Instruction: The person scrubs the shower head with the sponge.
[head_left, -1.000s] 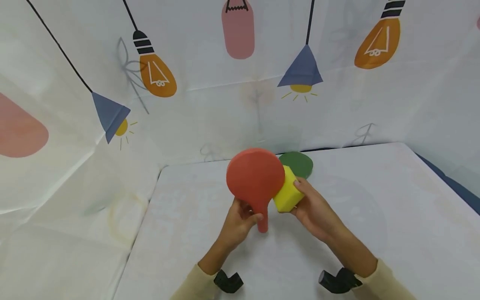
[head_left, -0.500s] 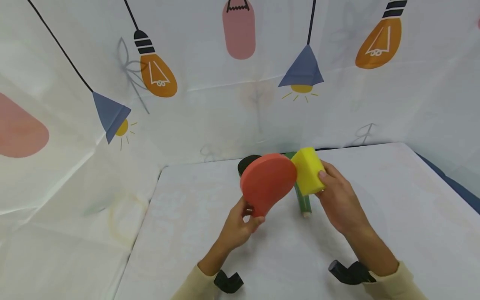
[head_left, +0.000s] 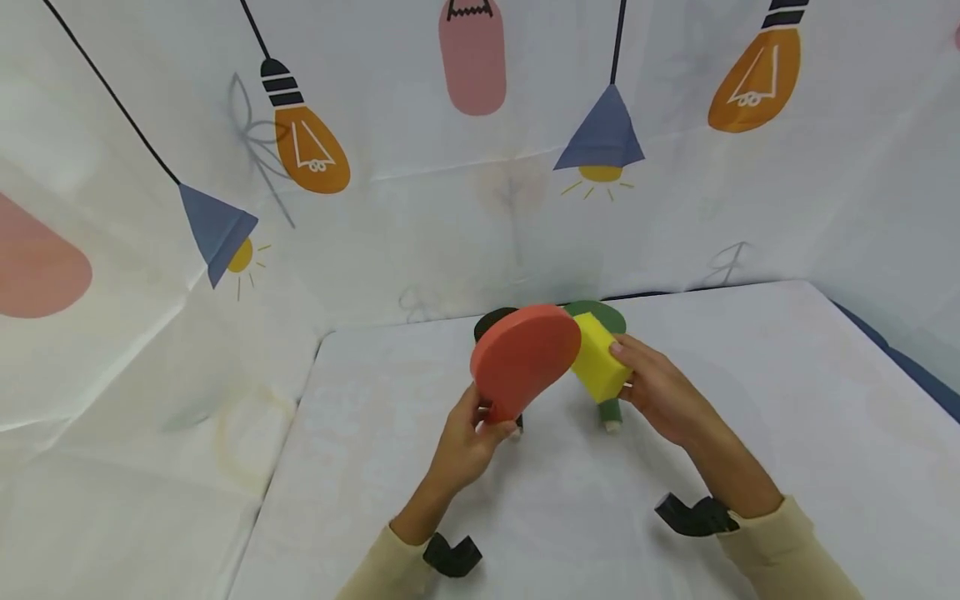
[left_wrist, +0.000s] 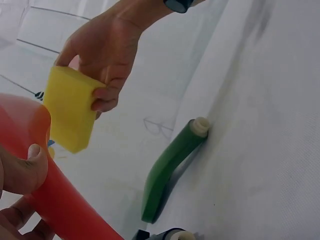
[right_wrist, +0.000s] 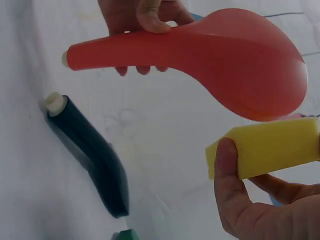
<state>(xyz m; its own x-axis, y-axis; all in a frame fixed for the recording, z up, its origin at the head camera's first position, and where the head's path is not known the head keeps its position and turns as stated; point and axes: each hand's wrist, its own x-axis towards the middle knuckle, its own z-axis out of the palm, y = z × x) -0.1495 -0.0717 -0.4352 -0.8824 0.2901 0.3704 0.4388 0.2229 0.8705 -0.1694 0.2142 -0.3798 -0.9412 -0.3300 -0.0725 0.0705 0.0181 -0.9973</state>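
My left hand grips the handle of a red paddle, which is raised over the table with its round blade tilted. In the right wrist view, the thumb of the left hand lies over the red handle, which has a pale end. My right hand pinches a yellow sponge at the blade's right edge. From the right wrist view, the sponge is close below the blade; whether they touch I cannot tell.
Behind the red paddle, a green paddle and a black paddle are at the back of the white table. A white sheet printed with lamps and bulbs hangs behind and at the left.
The red paddle has tilted from facing the head camera. The sponge moved up and right, then back down and left toward the blade's edge. The black paddle has come into view.
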